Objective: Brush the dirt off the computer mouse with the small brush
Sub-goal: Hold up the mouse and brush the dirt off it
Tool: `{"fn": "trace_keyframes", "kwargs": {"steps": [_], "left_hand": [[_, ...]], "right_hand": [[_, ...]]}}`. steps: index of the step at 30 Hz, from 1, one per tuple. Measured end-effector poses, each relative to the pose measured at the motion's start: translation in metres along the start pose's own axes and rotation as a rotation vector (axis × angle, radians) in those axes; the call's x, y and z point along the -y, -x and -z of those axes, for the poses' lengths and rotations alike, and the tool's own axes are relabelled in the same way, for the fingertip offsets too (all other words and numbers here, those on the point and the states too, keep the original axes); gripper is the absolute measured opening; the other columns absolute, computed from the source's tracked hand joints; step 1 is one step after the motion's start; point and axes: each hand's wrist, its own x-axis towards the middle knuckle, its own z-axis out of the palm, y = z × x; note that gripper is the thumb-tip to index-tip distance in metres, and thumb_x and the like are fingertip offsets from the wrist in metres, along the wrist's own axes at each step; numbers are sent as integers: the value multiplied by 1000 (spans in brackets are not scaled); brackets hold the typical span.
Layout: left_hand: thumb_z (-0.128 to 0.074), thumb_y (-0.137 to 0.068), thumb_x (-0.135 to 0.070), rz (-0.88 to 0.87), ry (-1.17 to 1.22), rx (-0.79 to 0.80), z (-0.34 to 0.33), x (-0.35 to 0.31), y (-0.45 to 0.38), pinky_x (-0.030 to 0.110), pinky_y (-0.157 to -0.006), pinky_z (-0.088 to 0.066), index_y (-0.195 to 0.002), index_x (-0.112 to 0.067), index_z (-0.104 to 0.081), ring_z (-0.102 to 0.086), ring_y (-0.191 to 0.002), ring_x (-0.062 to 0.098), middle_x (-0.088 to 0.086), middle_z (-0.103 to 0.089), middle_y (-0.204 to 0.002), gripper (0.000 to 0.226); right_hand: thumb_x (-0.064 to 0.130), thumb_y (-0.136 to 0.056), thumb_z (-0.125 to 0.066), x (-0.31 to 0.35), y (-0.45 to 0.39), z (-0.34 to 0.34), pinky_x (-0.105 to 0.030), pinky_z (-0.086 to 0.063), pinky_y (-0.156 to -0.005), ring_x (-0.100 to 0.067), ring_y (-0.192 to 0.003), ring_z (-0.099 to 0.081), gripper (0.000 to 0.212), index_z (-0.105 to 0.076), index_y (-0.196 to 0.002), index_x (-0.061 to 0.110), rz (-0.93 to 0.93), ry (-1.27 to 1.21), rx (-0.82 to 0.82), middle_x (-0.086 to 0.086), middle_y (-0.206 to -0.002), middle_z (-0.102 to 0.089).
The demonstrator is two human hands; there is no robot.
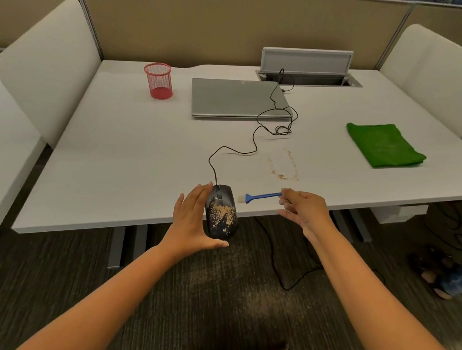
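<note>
A white tabletop [131, 142] fills an office cubicle. At its near edge sits a black mouse [221, 212], its back speckled with tan dirt. The left hand [191, 222] cups its side, fingers straight. The right hand [304, 210] pinches a blue brush [261, 197]. A red mesh cup [158, 81] looks empty.

Head view, downward over desk [131, 142]

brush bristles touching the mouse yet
No: the brush, pinched by the right hand, has its white bristles beside the mouse, apart from it, and the dirt still covers the mouse.
</note>
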Motion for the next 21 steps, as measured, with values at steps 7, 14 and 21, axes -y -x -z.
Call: {"fn": "trace_keyframes", "kwargs": {"steps": [7,14,21], "left_hand": [[-66,-50,-73,-3,7,-9,-2,-1,-3,41,-112,5,-140,-33,4,1,-136,7,-10,-3,-148,120],[-68,-50,-70,11,27,-19,-3,-2,-4,41,-113,5,-140,-34,4,-1,-137,8,-3,-8,-152,120],[-67,-50,-72,15,9,-19,-3,3,0,41,-112,5,-140,-34,4,0,-137,8,-9,-3,-149,120]], "right_hand": [[20,-79,-71,-2,7,-7,-25,-59,-63,-6,-52,-59,16,-67,-75,5,8,-52,62,-7,-70,-67],[18,-80,-70,-6,5,3,-25,-57,-67,-10,-59,-60,15,-66,-74,5,24,-43,38,-8,-71,-67],[18,-80,-70,-7,12,-11,-21,-56,-55,-6,-50,-59,15,-68,-72,5,19,-83,114,-5,-64,-68]]}}
